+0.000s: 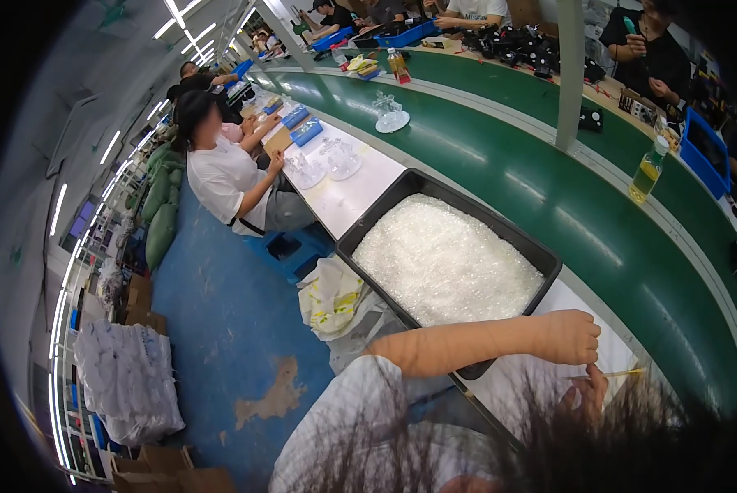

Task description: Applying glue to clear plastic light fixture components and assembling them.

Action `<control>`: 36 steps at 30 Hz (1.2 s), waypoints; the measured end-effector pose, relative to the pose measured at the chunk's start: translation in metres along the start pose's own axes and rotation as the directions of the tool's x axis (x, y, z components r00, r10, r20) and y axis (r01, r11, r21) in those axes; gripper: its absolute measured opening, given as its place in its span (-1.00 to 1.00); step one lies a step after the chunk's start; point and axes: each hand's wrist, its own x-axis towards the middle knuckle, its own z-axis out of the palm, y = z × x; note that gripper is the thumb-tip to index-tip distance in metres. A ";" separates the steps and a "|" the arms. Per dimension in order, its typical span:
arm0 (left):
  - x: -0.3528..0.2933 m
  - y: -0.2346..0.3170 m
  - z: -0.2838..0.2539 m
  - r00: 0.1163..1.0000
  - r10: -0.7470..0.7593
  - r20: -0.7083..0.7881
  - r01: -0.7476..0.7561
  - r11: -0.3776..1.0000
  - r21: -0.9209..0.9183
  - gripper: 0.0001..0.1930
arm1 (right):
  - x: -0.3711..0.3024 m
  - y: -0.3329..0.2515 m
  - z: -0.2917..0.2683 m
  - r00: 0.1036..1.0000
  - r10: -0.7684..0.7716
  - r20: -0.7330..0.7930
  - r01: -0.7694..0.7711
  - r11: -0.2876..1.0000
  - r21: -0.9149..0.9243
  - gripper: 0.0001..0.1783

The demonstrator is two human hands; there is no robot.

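My left hand is closed in a fist above the white tabletop, just past the near right corner of a black tray. What its fingers hold, if anything, is hidden. A heap of small clear plastic pieces fills the tray, and my left forearm crosses over its near edge. Just below the left hand is my right hand, partly covered by hair in the foreground. Its fingers pinch a thin stick-like tool with a yellow end, whose exact kind I cannot make out.
A green conveyor belt runs beyond the table, with a bottle of yellow liquid on it. Further left, a seated co-worker in a white shirt handles clear plastic parts. A plastic bag hangs beside the tray, near a blue stool.
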 end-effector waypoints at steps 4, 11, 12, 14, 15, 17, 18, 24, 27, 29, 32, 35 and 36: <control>-0.001 0.002 -0.001 0.998 0.023 -0.059 -0.024 1.000 -0.015 -0.94 | -0.007 0.013 -0.004 0.997 0.071 0.008 -0.071 0.976 0.204 -0.83; 0.005 0.007 0.005 0.991 -0.050 -0.127 0.047 0.999 -0.025 -0.87 | -0.003 0.009 -0.005 0.998 -0.039 0.055 0.031 0.989 0.142 -0.79; 0.005 0.007 0.006 0.987 -0.077 -0.140 0.073 0.997 -0.034 -0.86 | -0.002 0.007 -0.003 0.997 -0.067 0.044 0.061 0.990 0.123 -0.78; 0.005 0.006 0.009 0.984 -0.098 -0.152 0.092 0.995 -0.047 -0.85 | -0.001 0.007 -0.002 0.995 -0.093 0.030 0.089 0.991 0.099 -0.76; 0.003 0.006 0.009 0.981 -0.115 -0.159 0.115 0.993 -0.006 -0.86 | -0.002 0.008 -0.003 0.996 -0.087 0.037 0.084 0.993 0.079 -0.75; 0.002 0.005 0.010 0.979 -0.122 -0.166 0.130 0.991 0.036 -0.86 | -0.002 0.008 -0.003 0.996 -0.081 0.037 0.079 0.995 0.055 -0.75; 0.001 0.005 0.010 0.982 -0.119 -0.150 0.126 0.991 0.038 -0.86 | -0.002 0.009 -0.002 0.996 -0.086 0.032 0.085 0.995 0.043 -0.74; 0.000 0.002 0.005 0.988 -0.092 -0.123 0.096 0.995 0.026 -0.89 | 0.000 0.011 -0.001 0.994 -0.104 0.025 0.103 0.994 0.038 -0.76; 0.001 0.003 0.006 0.991 -0.089 -0.102 0.092 0.996 0.021 -0.91 | 0.003 0.011 -0.003 0.990 -0.139 -0.013 0.139 0.989 0.043 -0.78; 0.001 0.004 0.005 0.994 -0.062 -0.088 0.064 0.998 0.021 -0.92 | 0.002 0.012 -0.001 0.990 -0.142 -0.027 0.143 0.989 0.039 -0.80; 0.002 0.007 0.012 0.986 -0.051 -0.158 0.055 0.998 0.021 -0.88 | 0.001 0.012 -0.002 0.987 -0.148 -0.062 0.150 0.988 0.030 -0.83; 0.002 0.007 0.013 0.990 -0.042 -0.133 0.039 0.999 -0.020 -0.90 | 0.000 0.007 -0.006 0.999 -0.037 0.010 0.036 0.991 0.128 -0.87; 0.001 0.007 0.012 0.991 -0.040 -0.129 0.038 0.999 -0.020 -0.90 | -0.005 0.007 -0.006 0.999 0.030 0.019 -0.033 0.987 0.158 -0.88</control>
